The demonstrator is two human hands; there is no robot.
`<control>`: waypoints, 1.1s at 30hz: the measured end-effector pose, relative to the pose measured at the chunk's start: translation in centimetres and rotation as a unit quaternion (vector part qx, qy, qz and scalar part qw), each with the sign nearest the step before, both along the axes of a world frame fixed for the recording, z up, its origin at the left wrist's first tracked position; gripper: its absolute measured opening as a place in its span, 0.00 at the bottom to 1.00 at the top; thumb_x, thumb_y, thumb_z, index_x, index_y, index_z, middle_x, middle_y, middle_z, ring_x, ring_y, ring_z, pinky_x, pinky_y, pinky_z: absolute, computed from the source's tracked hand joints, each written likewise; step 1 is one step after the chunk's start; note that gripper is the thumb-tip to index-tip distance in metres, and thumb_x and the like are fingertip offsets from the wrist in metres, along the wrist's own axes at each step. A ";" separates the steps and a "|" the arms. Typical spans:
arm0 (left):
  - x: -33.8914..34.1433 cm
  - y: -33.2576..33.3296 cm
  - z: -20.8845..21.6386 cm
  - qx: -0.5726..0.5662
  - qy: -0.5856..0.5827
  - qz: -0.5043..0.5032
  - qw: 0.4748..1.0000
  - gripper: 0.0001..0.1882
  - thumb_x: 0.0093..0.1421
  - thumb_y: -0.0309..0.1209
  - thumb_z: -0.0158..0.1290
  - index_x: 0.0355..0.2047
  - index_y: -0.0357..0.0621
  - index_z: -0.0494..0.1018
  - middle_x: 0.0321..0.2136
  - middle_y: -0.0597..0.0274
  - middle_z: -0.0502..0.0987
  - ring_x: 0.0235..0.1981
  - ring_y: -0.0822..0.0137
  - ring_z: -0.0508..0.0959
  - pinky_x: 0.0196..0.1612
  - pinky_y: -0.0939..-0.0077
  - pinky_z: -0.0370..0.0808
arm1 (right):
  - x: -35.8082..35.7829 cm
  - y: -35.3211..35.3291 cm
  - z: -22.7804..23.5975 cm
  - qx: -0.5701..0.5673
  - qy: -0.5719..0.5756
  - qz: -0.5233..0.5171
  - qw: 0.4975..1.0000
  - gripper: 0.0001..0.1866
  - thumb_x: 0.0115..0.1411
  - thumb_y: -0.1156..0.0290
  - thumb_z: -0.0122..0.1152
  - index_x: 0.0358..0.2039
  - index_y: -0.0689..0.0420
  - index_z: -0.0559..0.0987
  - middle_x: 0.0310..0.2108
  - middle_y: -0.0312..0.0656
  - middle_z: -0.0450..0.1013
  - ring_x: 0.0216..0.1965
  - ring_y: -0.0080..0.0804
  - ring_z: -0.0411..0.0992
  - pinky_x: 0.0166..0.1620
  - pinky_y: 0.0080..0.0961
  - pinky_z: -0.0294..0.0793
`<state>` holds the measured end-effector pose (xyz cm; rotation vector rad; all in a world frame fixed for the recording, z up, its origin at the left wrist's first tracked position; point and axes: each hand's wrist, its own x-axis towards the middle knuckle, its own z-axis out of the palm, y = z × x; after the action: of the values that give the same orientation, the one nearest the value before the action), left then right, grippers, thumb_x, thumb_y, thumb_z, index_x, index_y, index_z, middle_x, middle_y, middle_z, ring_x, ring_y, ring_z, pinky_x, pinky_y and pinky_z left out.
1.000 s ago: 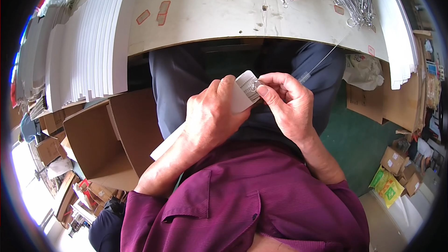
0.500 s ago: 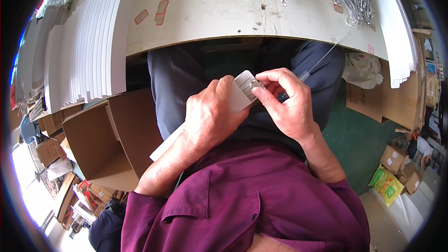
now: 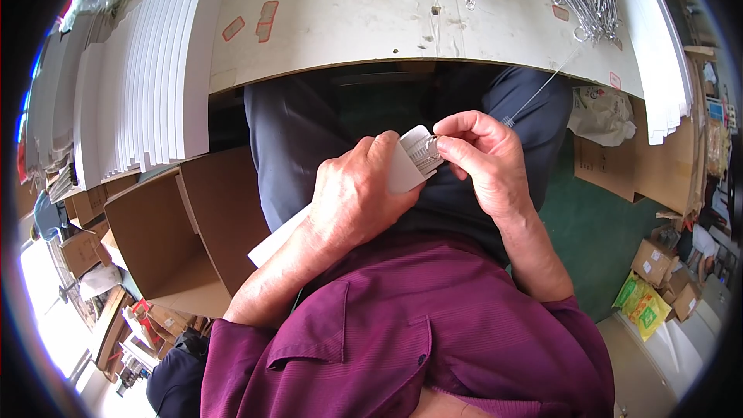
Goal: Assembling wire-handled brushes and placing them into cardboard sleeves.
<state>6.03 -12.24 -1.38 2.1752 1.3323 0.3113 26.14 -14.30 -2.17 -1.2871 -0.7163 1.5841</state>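
Observation:
My left hand is wrapped round a long, narrow white box, which slants from beside my left forearm up to the middle of my lap. At its upper end the box is open, with a flap standing out. Thin metal wires with ring ends show in that opening. Thumb and forefinger of my right hand pinch a metal ring there; its other fingers are curled. Beyond my right hand, a thin wire with a coiled or bristled part runs across my right thigh toward the table edge.
Ring-ended metal wires lie heaped on the white table. White flat boxes stand stacked at left, more white pieces at right. An open cardboard box sits left of my legs; a plastic bag hangs at right.
Both hands and the box's open end have shifted slightly right. My right fingers have drawn back a little from the opening, so more of the wires and ring shows.

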 end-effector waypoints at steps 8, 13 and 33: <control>-0.2 0.0 0.0 -0.049 -0.023 -0.025 0.998 0.30 0.45 0.36 0.72 0.46 0.39 0.74 0.36 0.50 0.82 0.35 0.51 0.85 0.37 0.59 0.83 | 1.5 0.8 0.5 -0.013 0.034 0.078 0.996 0.07 0.63 0.81 0.63 0.42 0.64 0.81 0.33 0.41 0.79 0.27 0.20 0.75 0.30 0.19 0.79; -0.2 0.4 0.2 -0.042 -0.042 -0.004 0.998 0.30 0.45 0.36 0.72 0.47 0.38 0.74 0.37 0.50 0.82 0.36 0.50 0.85 0.39 0.60 0.83 | 0.9 0.5 0.1 0.012 0.040 0.012 0.999 0.06 0.64 0.80 0.65 0.41 0.65 0.81 0.32 0.41 0.79 0.26 0.20 0.75 0.29 0.19 0.79; -0.5 0.8 -0.4 -0.025 -0.053 0.011 0.998 0.27 0.47 0.38 0.69 0.44 0.39 0.73 0.34 0.50 0.82 0.35 0.52 0.84 0.37 0.59 0.82 | -0.2 -0.7 0.9 0.060 -0.028 0.030 0.997 0.07 0.67 0.71 0.65 0.38 0.63 0.81 0.28 0.40 0.80 0.24 0.20 0.77 0.26 0.16 0.75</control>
<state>5.49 -11.48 -1.76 2.0742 1.2925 0.3934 25.91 -15.02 -1.24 -1.2353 -0.8797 1.5341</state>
